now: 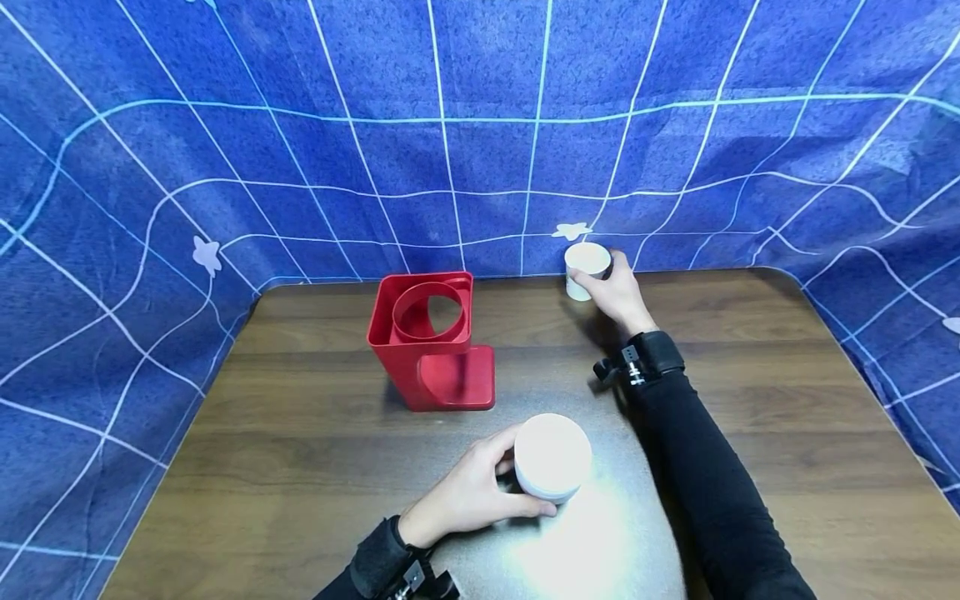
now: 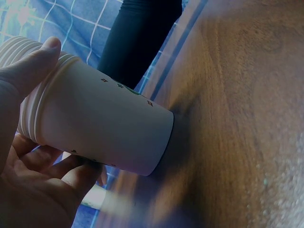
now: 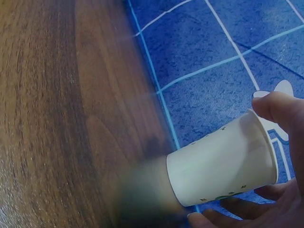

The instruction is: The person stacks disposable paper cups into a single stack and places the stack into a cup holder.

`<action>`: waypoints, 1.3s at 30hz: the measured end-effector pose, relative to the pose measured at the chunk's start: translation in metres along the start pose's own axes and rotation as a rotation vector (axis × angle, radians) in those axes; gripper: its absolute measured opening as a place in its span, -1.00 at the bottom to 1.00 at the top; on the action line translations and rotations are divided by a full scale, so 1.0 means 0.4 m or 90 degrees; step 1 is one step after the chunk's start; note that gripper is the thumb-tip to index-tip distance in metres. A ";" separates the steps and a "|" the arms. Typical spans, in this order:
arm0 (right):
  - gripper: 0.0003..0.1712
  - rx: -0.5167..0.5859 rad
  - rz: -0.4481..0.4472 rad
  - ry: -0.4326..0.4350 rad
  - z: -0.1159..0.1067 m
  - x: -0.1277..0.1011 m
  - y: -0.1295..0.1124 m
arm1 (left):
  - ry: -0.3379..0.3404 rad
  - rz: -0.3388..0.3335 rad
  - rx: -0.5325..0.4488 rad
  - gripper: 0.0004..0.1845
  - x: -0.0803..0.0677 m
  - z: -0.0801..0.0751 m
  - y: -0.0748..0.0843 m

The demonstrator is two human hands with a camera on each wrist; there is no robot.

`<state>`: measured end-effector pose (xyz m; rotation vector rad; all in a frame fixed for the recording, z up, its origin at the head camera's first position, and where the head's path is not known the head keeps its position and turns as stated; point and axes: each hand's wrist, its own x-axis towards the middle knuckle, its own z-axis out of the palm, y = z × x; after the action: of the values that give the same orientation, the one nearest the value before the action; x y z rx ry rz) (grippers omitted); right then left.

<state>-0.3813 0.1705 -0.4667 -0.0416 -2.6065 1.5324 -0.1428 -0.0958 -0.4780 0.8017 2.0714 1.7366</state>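
A stack of white paper cups (image 1: 553,457) is in my left hand (image 1: 480,492), near the front middle of the table. In the left wrist view the stack (image 2: 111,118) shows several nested rims, with my thumb across them and fingers curled beneath. Its narrow end faces the wood; whether it touches is hard to tell. At the table's far edge my right hand (image 1: 618,292) holds a single white paper cup (image 1: 579,287). The right wrist view shows this cup (image 3: 221,164) with the thumb at its rim and fingers on its other side.
Left of centre on the wooden table (image 1: 300,467) stands a red plastic holder (image 1: 438,383) with a round ring in its square top and a flat foot to the right. A blue cloth (image 1: 480,150) with white grid lines hangs behind the far edge and along both sides.
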 end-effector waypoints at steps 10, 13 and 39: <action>-0.06 -0.024 -0.008 0.009 -0.006 0.003 0.008 | -0.001 -0.007 -0.010 -0.13 0.002 0.005 0.003; -0.06 -0.025 -0.011 0.014 -0.009 0.001 0.008 | -0.001 -0.001 -0.007 -0.14 0.001 0.005 0.003; -0.02 -0.053 -0.056 -0.044 -0.069 -0.144 -0.038 | 0.008 -0.009 0.015 -0.14 -0.001 0.000 0.004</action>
<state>-0.3204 0.1821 -0.4452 0.1185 -2.6863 1.4203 -0.1422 -0.0958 -0.4763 0.7838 2.1042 1.7178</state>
